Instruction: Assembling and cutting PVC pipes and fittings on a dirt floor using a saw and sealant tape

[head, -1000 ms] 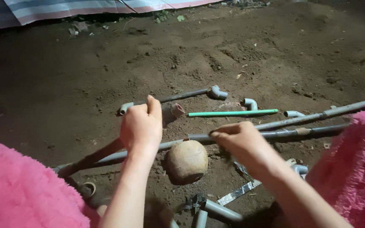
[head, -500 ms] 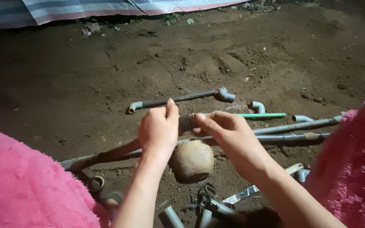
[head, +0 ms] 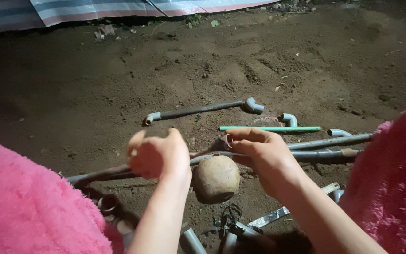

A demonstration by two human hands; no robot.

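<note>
Right hand [head: 264,157] pinches a small fitting [head: 225,141] at the long pipe [head: 325,141], above the stone [head: 216,178]; left hand [head: 158,155] hovers loosely curled, empty; seating it needs steadying

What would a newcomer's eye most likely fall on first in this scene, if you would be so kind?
Probably the two bare hands at the centre: the left hand is raised and blurred, while the right hand pinches a small dark fitting at the end of a long grey pipe on the dirt. Just below them sits a round tan stone, and a thin green rod lies beyond. Fluffy pink fabric fills both lower corners.
</note>
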